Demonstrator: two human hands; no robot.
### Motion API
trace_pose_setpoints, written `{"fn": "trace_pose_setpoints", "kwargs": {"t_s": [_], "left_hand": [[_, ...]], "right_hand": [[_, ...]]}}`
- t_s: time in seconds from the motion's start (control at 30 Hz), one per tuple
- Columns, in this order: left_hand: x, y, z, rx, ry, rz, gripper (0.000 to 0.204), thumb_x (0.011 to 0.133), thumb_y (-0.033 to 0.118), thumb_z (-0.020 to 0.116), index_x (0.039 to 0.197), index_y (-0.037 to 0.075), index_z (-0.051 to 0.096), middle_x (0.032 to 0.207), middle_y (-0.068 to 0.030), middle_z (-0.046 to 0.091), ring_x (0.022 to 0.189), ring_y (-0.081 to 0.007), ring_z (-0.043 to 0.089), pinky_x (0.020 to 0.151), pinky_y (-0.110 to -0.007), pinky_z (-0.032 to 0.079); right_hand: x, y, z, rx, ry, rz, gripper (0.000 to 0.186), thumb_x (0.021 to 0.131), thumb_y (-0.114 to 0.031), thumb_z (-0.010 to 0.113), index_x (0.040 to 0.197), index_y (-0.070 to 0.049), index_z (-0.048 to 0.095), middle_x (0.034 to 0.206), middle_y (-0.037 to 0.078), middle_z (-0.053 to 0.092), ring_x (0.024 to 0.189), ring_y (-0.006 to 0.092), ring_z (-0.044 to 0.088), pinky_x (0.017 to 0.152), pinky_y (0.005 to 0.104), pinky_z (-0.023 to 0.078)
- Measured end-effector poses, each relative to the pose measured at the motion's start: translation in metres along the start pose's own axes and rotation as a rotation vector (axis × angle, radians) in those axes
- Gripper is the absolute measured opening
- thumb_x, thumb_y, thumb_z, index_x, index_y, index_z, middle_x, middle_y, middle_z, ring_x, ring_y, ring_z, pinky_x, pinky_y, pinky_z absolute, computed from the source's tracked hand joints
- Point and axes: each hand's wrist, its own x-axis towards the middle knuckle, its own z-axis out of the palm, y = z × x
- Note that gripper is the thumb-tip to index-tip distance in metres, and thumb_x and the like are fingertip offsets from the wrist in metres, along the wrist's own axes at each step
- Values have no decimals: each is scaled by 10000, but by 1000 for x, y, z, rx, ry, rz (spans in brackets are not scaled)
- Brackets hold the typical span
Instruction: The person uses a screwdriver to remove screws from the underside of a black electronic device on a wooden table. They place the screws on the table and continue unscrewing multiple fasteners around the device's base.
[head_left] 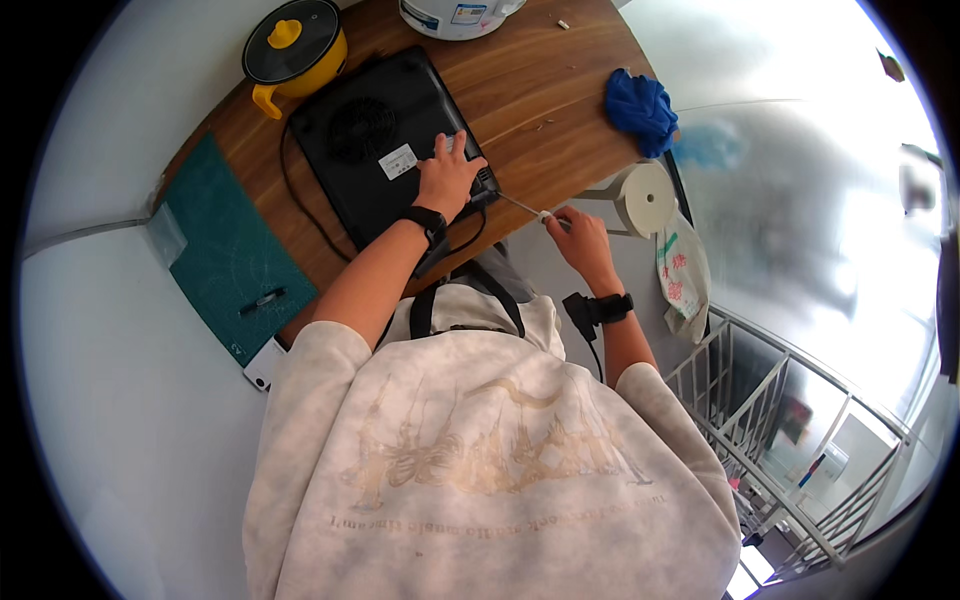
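Head view: right grip (582, 240) clamps a screwdriver (518, 204), left grip (449, 180) splays on a likely-rigid induction cooker (340, 180), best held by edges.

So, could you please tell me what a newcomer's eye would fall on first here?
Probably the black appliance lying on the wooden table, the left fingers spread on it and the right fingers holding a screwdriver toward its near-right corner. Next come the yellow pot beyond it, to the left, and the crumpled blue cloth at the table's right edge.

Mottled cream top (480, 375), faded tan print (500, 450), black wristbands (432, 224), thin black cable (597, 360)
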Motion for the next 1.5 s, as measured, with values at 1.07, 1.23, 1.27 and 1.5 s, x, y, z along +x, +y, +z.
{"fn": "trace_pose_setpoints", "kwargs": {"t_s": [1.07, 1.23, 1.27, 1.5], "left_hand": [[1, -1, 3, 0, 14, -9, 674, 662, 235, 862, 1276, 363, 616, 1535, -109, 331, 1363, -396, 372, 816, -381, 601], [1, 0, 4, 12, 11, -31, 672, 649, 227, 863, 1264, 357, 628, 1534, -108, 331, 1358, -390, 379, 788, -378, 604], [-1, 0, 4, 11, 18, -29, 672, 646, 226, 864, 1262, 356, 630, 1533, -108, 333, 1358, -391, 379, 783, -375, 605], [-3, -3, 7, -21, 67, 3, 698, 615, 258, 877, 1262, 360, 635, 1525, -104, 345, 1348, -392, 392, 756, -347, 604]], "right_hand": [[54, -57, -7, -450, -388, -371, 127, 821, -59, 589, 938, -11, 593, 751, 176, 651, 685, 335, 675, 595, 399, 535], [28, -22, 23, 466, -852, 322, 127, 968, -153, 511, 974, -27, 504, 753, 89, 577, 615, 227, 603, 544, 331, 501], [19, -45, 24, 737, -830, 511, 124, 971, -148, 502, 975, -25, 505, 751, 72, 569, 623, 203, 584, 551, 317, 497], [21, -54, 45, 1967, -588, 965, 142, 1026, -203, 483, 979, -71, 506, 753, 13, 516, 614, 91, 527, 452, 213, 426]]}}
